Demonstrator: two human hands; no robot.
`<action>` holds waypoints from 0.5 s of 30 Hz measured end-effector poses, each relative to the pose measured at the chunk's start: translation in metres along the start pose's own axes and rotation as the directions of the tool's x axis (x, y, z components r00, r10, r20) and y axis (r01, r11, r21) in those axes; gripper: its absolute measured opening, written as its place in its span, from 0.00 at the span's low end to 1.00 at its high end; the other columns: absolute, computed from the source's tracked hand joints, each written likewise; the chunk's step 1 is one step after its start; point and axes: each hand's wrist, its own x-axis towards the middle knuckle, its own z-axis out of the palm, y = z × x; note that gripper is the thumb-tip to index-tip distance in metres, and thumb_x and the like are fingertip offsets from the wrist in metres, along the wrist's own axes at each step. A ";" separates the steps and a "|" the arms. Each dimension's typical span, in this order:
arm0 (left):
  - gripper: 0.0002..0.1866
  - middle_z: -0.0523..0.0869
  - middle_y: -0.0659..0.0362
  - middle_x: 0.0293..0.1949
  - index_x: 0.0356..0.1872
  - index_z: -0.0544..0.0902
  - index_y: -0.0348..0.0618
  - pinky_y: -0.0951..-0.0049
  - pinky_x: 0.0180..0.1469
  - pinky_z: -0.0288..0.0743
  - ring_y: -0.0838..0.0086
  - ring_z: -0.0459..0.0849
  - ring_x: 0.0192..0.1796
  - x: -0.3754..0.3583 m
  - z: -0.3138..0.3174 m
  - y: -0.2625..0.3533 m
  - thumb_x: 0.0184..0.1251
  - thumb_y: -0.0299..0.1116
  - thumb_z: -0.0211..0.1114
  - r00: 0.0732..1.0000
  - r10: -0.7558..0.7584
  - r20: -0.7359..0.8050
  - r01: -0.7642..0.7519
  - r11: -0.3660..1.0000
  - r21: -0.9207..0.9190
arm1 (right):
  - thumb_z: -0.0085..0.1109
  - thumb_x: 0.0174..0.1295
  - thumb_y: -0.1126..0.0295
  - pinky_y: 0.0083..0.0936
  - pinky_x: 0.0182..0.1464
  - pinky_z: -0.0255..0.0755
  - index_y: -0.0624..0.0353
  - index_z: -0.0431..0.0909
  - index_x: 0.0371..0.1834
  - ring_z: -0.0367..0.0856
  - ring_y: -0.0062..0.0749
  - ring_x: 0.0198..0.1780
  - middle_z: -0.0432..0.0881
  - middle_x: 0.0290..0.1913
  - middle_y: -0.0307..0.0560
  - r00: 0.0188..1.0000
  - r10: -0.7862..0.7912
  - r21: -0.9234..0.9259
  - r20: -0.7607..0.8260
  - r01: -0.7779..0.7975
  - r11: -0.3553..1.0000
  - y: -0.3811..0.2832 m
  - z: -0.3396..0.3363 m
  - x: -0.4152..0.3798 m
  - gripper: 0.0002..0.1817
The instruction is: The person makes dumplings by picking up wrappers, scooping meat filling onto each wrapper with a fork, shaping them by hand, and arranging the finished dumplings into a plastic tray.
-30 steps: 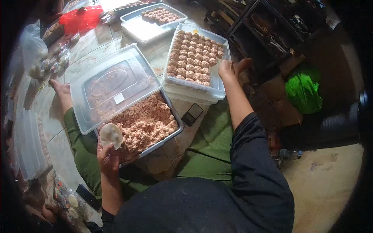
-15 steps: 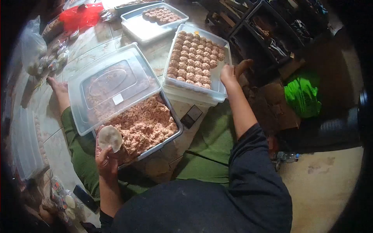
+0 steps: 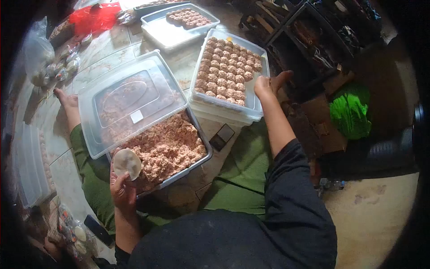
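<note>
My left hand (image 3: 123, 186) holds a round, pale dough wrapper (image 3: 127, 164) flat, thumb on top, at the near left corner of a tub (image 3: 205, 154) of pinkish minced filling (image 3: 168, 145). A translucent lid (image 3: 154, 74) lies tilted over the tub's far left part. At the right wall of a clear plastic box (image 3: 204, 102), my right hand (image 3: 265, 86) has its fingers curled over the rim; their tips are partly hidden. Rows of round, meat-topped dumplings (image 3: 226, 71) fill most of that box, which sits on another box.
A further box (image 3: 168, 40) with some dumplings stands at the back. Between my legs lies a small dark device (image 3: 222, 136). Bagged goods (image 3: 67, 67) and stacked plastic boxes (image 3: 31, 166) line the left. Dark shelving (image 3: 309, 36) and a green bag (image 3: 350, 112) are at right.
The view has shifted very slightly. Both hands stay in about the same places, with the wrapper still in my left hand.
</note>
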 end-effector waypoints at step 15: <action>0.22 0.72 0.48 0.65 0.68 0.64 0.33 0.60 0.71 0.64 0.61 0.71 0.67 -0.022 -0.032 0.029 0.76 0.29 0.45 0.989 0.050 -0.136 -0.071 0.984 -0.160 | 0.50 0.61 0.78 0.39 0.41 0.75 0.61 0.77 0.40 0.83 0.51 0.40 0.82 0.37 0.56 0.066 -0.974 0.651 0.216 0.734 0.194 -0.017 -0.146 -0.194 0.07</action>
